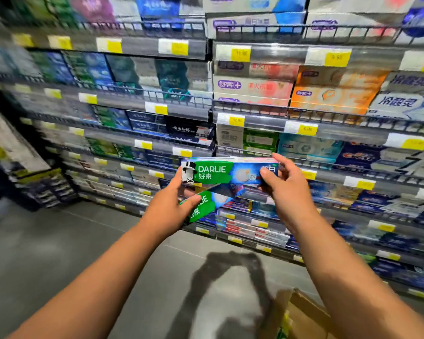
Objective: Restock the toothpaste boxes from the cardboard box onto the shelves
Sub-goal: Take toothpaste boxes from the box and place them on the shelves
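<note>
My right hand [283, 187] grips the right end of a green and blue Darlie toothpaste box [228, 172], held level in front of the shelves [255, 123]. My left hand [171, 204] holds a second Darlie box [206, 204], tilted below the first, and its fingers also touch the first box's left end. The open cardboard box [304, 316] stands on the floor at the bottom right, partly cut off by the frame edge.
Wire-fronted shelves packed with toothpaste boxes and yellow price tags fill the view ahead. The grey floor [83, 253] lies below. Stacked goods [42, 184] stand at the far left end of the aisle.
</note>
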Demonstrator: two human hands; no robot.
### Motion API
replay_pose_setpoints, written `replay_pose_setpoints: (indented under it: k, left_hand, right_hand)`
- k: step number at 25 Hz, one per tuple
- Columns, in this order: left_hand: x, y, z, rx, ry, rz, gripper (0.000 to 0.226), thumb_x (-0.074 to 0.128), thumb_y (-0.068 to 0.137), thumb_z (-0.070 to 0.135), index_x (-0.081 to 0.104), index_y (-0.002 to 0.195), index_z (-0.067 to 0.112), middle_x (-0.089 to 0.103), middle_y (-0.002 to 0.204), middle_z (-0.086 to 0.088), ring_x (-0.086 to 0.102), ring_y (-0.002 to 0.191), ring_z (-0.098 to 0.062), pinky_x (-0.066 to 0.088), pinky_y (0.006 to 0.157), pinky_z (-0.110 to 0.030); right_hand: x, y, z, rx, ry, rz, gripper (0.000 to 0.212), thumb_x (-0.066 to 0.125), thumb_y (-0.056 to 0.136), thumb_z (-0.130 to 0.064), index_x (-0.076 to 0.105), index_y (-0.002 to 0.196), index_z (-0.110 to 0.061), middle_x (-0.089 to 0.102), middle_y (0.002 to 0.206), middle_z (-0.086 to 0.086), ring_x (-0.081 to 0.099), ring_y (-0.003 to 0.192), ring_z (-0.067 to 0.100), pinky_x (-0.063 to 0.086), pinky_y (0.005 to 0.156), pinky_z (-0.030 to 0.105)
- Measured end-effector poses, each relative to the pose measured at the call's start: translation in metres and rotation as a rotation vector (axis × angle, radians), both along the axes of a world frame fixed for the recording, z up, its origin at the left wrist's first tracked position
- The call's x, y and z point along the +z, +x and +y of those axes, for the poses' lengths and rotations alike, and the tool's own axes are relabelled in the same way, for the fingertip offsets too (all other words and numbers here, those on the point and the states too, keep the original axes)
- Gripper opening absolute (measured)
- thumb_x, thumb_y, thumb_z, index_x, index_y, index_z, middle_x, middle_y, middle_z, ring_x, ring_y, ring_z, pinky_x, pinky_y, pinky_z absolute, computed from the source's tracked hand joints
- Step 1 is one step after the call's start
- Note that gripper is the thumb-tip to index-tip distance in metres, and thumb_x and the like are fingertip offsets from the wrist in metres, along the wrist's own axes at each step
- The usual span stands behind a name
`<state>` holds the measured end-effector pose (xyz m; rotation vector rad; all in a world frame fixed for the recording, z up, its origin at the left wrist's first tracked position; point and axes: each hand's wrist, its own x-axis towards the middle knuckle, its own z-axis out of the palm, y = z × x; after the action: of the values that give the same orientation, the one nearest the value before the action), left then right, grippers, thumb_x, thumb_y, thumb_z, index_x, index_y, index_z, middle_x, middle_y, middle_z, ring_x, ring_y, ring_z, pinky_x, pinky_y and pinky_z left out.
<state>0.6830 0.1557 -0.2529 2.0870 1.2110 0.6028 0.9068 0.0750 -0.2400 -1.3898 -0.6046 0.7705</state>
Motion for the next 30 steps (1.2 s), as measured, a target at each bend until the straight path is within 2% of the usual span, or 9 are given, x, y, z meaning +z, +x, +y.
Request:
replay_pose_setpoints:
  k: [5, 9, 11, 13, 15, 17, 22, 25, 30]
  left_hand:
    - [0.032, -0.07, 0.07, 0.008, 0.024, 0.03, 0.08, 0.062, 0.09, 0.033, 0.013, 0.153, 0.027, 0.066, 0.092, 0.021, 0.063, 0.092, -0.009, 0.05, 0.083, -0.034]
    - [0.057, -0.131, 0.135, 0.009, 0.048, 0.008, 0.082, 0.063, 0.09, 0.033, 0.013, 0.154, 0.027, 0.065, 0.091, 0.024, 0.063, 0.094, -0.008, 0.048, 0.083, -0.031]
    - [0.068, -0.153, 0.165, 0.007, 0.057, 0.021, 0.083, 0.063, 0.09, 0.033, 0.011, 0.154, 0.026, 0.063, 0.089, 0.026, 0.063, 0.094, -0.009, 0.044, 0.079, -0.028]
    - [0.076, -0.168, 0.192, -0.004, 0.06, 0.032, 0.084, 0.062, 0.09, 0.033, 0.009, 0.154, 0.025, 0.062, 0.089, 0.026, 0.063, 0.089, -0.008, 0.045, 0.077, -0.028]
    - [0.083, -0.179, 0.22, -0.006, 0.075, 0.05, 0.083, 0.062, 0.09, 0.034, 0.008, 0.154, 0.026, 0.062, 0.089, 0.024, 0.056, 0.069, 0.001, 0.043, 0.067, -0.027]
    - [0.09, -0.184, 0.247, 0.01, 0.073, 0.058, 0.084, 0.062, 0.09, 0.034, 0.007, 0.153, 0.024, 0.063, 0.091, 0.022, 0.052, 0.066, 0.003, 0.04, 0.064, -0.026]
    - [0.105, -0.179, 0.31, 0.047, 0.073, 0.051, 0.083, 0.061, 0.09, 0.041, 0.009, 0.153, 0.024, 0.066, 0.104, 0.014, 0.061, 0.104, -0.015, 0.048, 0.087, -0.036]
    - [0.12, -0.17, 0.349, 0.067, 0.089, 0.07, 0.082, 0.059, 0.091, 0.042, 0.008, 0.153, 0.025, 0.065, 0.104, 0.017, 0.061, 0.098, -0.02, 0.045, 0.072, -0.03]
    - [0.147, -0.166, 0.399, 0.073, 0.13, 0.05, 0.082, 0.06, 0.09, 0.041, 0.01, 0.154, 0.025, 0.063, 0.097, 0.022, 0.062, 0.089, -0.01, 0.043, 0.073, -0.027]
  right_hand:
    - [0.028, -0.066, 0.076, -0.014, 0.092, -0.007, 0.039, 0.066, 0.087, -0.012, 0.05, 0.121, -0.022, 0.06, 0.114, 0.008, 0.066, 0.09, 0.017, 0.055, 0.072, 0.031]
    - [0.042, -0.124, 0.135, -0.017, 0.082, -0.023, 0.036, 0.076, 0.075, -0.029, 0.056, 0.104, -0.037, 0.054, 0.114, 0.001, 0.06, 0.105, 0.018, 0.053, 0.087, 0.04]
    - [0.049, -0.149, 0.163, -0.012, 0.126, 0.028, 0.035, 0.075, 0.079, -0.021, 0.055, 0.107, -0.031, 0.055, 0.116, 0.007, 0.061, 0.103, 0.02, 0.054, 0.082, 0.036]
    - [0.059, -0.168, 0.188, -0.023, 0.173, 0.041, 0.033, 0.07, 0.083, -0.011, 0.054, 0.11, -0.023, 0.056, 0.109, 0.007, 0.063, 0.094, 0.02, 0.055, 0.077, 0.032]
    - [0.067, -0.179, 0.216, -0.03, 0.174, 0.023, 0.031, 0.07, 0.083, -0.012, 0.054, 0.106, -0.025, 0.055, 0.104, 0.003, 0.062, 0.096, 0.02, 0.055, 0.084, 0.037]
    - [0.077, -0.185, 0.244, -0.018, 0.165, 0.007, 0.03, 0.073, 0.081, -0.017, 0.055, 0.101, -0.031, 0.056, 0.111, 0.007, 0.062, 0.102, 0.022, 0.054, 0.089, 0.042]
    - [0.095, -0.174, 0.307, 0.025, 0.216, 0.006, 0.026, 0.068, 0.084, -0.007, 0.055, 0.1, -0.022, 0.061, 0.111, 0.021, 0.068, 0.087, 0.026, 0.059, 0.071, 0.036]
    - [0.113, -0.161, 0.346, 0.073, 0.237, -0.026, 0.028, 0.067, 0.085, -0.006, 0.053, 0.105, -0.02, 0.065, 0.105, 0.018, 0.07, 0.083, 0.025, 0.059, 0.073, 0.036]
    - [0.14, -0.151, 0.405, 0.133, 0.285, -0.064, 0.034, 0.066, 0.085, -0.005, 0.058, 0.111, -0.026, 0.063, 0.109, 0.012, 0.068, 0.095, 0.028, 0.058, 0.074, 0.037]
